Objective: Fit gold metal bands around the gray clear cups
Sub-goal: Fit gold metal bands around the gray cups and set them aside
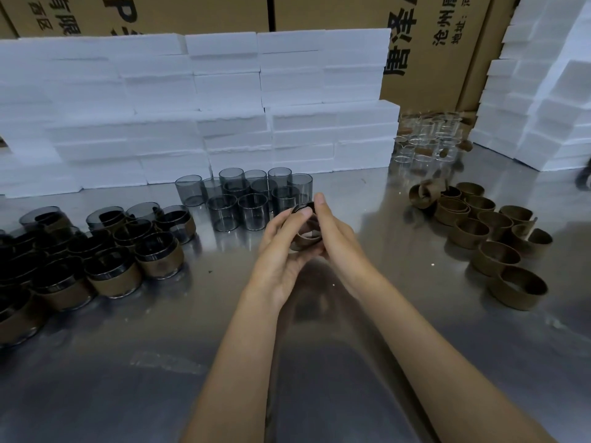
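Both of my hands hold one gray clear cup (303,208) with a gold metal band (307,238) around its lower part, above the middle of the steel table (351,362). My left hand (281,254) cups it from below and the left, thumb on the rim. My right hand (335,231) grips it from the right, fingers curled round the band. Several bare gray cups (246,199) stand just behind my hands. Loose gold bands (486,231) lie at the right. Banded cups (105,263) crowd the left.
White foam blocks (198,110) are stacked along the back and at the far right (543,91). Clear glass cups (428,142) stand at the back right. Cardboard boxes (431,43) rise behind the foam.
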{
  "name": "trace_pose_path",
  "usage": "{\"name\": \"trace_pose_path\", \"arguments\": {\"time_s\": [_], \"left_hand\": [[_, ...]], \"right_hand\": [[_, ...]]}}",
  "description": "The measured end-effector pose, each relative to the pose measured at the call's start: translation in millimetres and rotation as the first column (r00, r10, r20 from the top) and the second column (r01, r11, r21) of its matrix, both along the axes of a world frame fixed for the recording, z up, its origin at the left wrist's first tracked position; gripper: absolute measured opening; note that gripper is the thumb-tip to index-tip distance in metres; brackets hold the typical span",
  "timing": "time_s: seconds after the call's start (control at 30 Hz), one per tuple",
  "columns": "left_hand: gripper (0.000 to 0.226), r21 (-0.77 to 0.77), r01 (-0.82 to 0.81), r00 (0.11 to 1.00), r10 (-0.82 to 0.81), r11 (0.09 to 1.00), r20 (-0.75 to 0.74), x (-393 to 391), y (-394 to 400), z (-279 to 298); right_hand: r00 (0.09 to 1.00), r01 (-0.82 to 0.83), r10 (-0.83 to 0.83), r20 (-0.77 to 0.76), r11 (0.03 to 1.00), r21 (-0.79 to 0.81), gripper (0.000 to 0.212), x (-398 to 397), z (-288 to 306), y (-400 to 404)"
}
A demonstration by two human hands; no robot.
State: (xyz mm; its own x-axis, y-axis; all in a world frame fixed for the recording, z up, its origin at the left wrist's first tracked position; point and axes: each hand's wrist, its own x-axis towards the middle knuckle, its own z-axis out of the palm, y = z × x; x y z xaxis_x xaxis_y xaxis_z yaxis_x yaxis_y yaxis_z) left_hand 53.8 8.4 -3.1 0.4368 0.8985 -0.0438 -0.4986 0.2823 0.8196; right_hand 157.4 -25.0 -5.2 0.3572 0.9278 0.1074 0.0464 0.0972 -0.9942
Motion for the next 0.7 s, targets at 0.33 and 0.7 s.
{"name": "trace_pose_path", "arguments": {"time_s": [0.33,0.7], "left_hand": [[0.061,0.065,0.024,0.999,-0.021,0.998,-0.043,-1.4,1.1,-1.1],[0.054,0.072,0.047,0.996,-0.042,0.996,-0.079,4.0,-5.7,4.5]], "right_hand": [[0.995,0.1,-0.1,-0.002,0.993,0.069,0.066,-2.5,-3.0,-0.1],[0.958,0.277,-0.286,0.032,0.947,0.162,0.049,5.0,-7.1,5.7]]}}
